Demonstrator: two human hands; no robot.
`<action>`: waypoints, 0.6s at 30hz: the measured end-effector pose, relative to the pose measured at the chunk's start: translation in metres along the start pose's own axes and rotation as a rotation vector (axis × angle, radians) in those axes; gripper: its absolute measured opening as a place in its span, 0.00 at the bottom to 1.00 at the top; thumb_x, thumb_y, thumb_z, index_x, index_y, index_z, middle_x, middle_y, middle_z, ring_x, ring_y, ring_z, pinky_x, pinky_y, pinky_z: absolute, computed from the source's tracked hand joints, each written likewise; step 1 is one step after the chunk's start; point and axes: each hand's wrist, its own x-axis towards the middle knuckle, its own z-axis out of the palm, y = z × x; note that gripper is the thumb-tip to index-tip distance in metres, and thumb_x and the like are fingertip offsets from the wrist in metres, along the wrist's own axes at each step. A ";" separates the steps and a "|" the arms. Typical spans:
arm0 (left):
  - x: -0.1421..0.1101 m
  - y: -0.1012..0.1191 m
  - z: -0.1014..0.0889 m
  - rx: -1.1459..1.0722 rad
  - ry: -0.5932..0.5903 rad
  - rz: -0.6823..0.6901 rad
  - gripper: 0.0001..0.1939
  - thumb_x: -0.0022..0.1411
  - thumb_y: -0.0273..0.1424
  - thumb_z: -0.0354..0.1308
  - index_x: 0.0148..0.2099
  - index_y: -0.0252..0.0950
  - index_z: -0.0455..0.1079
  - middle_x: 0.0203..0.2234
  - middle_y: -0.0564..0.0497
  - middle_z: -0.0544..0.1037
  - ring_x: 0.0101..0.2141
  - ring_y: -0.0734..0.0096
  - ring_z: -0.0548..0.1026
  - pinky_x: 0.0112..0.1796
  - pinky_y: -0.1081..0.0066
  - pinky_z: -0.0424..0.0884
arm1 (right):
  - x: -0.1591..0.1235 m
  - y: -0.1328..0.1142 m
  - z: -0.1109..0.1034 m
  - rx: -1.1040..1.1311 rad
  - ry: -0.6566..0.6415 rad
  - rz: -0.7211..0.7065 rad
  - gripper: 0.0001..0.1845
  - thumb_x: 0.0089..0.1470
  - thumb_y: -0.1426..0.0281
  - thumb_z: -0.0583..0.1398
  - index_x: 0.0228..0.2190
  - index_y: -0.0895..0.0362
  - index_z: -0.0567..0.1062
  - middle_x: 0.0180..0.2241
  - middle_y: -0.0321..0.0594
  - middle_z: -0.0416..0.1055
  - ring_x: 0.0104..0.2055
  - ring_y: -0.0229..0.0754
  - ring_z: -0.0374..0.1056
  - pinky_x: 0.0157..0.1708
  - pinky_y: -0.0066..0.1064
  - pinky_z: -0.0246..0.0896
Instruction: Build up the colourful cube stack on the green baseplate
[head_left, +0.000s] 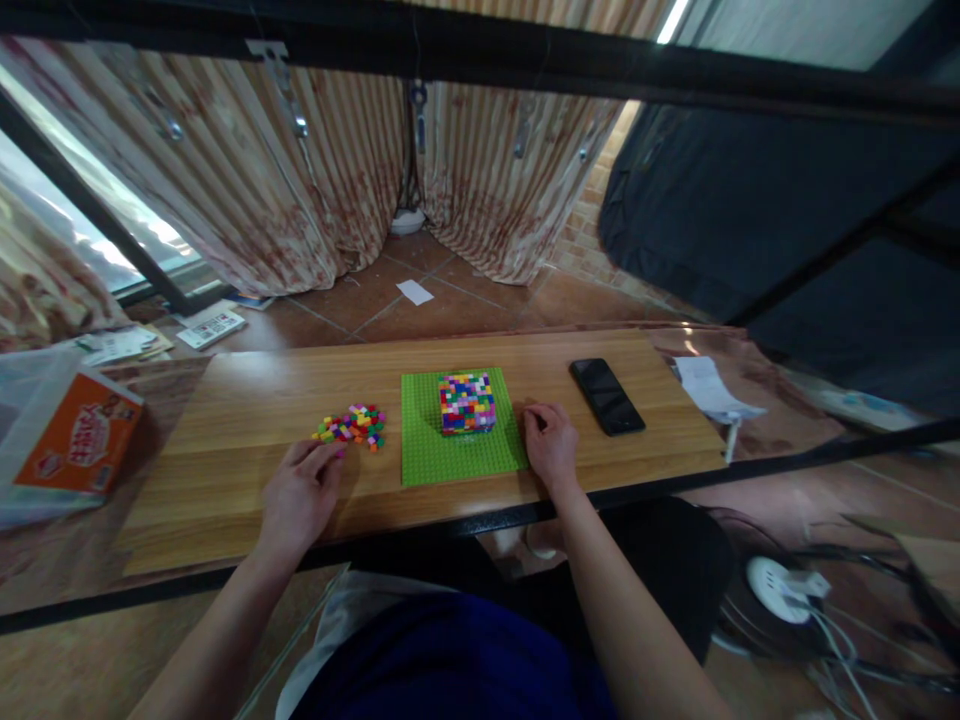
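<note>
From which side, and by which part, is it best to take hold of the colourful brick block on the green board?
Probably best from above, gripping the brick block by its left and right sides: it is boxy, it stands on the green board, and the loose bricks lie apart, off the board's left edge.

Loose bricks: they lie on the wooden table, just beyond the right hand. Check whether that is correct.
Wrong hand: in the head view, the loose bricks on the wooden table lie just beyond the left hand.
</note>
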 end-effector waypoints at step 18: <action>0.018 0.039 0.006 -0.244 -0.073 0.029 0.12 0.63 0.39 0.50 0.34 0.40 0.72 0.32 0.49 0.78 0.36 0.64 0.76 0.40 0.66 0.70 | 0.001 0.000 0.001 0.005 0.002 0.009 0.12 0.56 0.70 0.55 0.29 0.58 0.79 0.32 0.45 0.75 0.37 0.45 0.69 0.40 0.36 0.63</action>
